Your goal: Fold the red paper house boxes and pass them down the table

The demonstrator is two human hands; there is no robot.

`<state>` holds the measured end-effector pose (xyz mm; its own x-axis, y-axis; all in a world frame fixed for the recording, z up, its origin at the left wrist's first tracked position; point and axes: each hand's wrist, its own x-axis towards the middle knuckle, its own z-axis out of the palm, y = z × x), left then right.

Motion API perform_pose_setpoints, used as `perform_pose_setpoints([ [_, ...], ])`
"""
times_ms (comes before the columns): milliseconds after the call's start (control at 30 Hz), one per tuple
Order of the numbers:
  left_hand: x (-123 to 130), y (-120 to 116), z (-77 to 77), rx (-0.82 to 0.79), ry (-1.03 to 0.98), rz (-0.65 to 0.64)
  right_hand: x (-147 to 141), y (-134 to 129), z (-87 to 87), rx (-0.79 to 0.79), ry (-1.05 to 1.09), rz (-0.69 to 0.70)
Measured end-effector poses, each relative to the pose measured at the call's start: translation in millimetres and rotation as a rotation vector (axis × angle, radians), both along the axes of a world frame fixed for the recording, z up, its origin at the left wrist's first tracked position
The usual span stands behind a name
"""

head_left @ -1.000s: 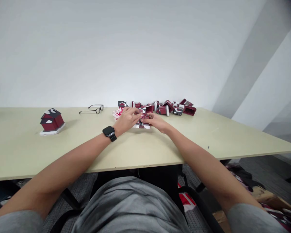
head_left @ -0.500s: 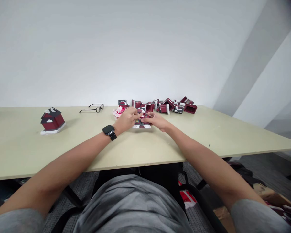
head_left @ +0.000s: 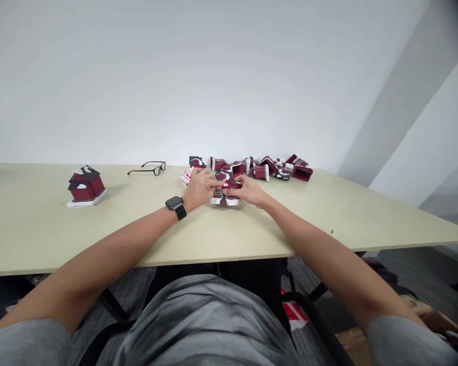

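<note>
A small dark red house with a dark, white-patched roof and a white base [head_left: 226,202] is between my hands near the middle of the table. My left hand [head_left: 201,189] grips it from the left, a finger reaching over its upper front. From the right, my right hand [head_left: 251,191] holds its side, with the thumb across the front. Just behind my left hand lies a red and white piece [head_left: 186,176], partly hidden. More dark red house pieces [head_left: 259,172] are heaped behind and to the right.
Another red house [head_left: 87,188] stands on its white base at the left of the table [head_left: 145,249]. Black-framed glasses [head_left: 157,170] lie near the wall. An open-ended red piece [head_left: 302,173] is at the right end of the heap. A tiny dark speck lies farther right.
The house between my hands is tilted more upright, and more of its roof and front shows. Both hands keep their hold. The whole view has shifted slightly.
</note>
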<state>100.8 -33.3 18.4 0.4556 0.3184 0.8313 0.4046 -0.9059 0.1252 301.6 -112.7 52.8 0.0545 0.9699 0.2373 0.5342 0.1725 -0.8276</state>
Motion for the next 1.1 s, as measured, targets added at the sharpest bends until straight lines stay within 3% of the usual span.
perform_pose_setpoints([
  [167,-5.6,-11.5,15.7,-0.072,-0.203,0.102,-7.8,0.6,-8.9,0.120,-0.137,-0.005],
  [267,-9.9,-23.8,17.3,-0.243,-0.106,0.133,-16.4,-3.0,-15.3,0.182,-0.217,0.093],
  [367,-29.1,-36.8,18.1,-0.323,0.045,0.105,-21.9,-7.9,-17.9,0.119,-0.203,0.251],
  [433,-56.6,-41.8,21.6,-0.287,0.142,0.126,-22.1,-10.3,-17.0,0.082,-0.192,0.290],
  [533,-118.5,-37.5,28.3,-0.295,0.305,0.210,-17.8,-10.5,-14.5,0.061,-0.168,0.254],
  [633,-186.7,-22.7,28.4,-0.353,0.418,0.389,-11.9,-6.5,-14.9,0.017,-0.101,0.235],
  [700,-222.7,-12.9,22.3,-0.346,0.429,0.536,-9.2,-3.2,-17.5,-0.018,-0.076,0.230],
  [800,-256.6,-1.6,6.4,-0.349,0.443,0.684,-7.6,0.0,-22.1,-0.043,-0.079,0.231],
  [967,-303.1,21.1,-15.1,-0.226,0.513,0.674,-7.2,-0.9,-24.5,-0.032,-0.117,0.242],
  [1100,-368.3,45.1,-24.8,-0.293,0.558,0.742,-8.0,-1.7,-24.0,-0.034,-0.122,0.235],
])
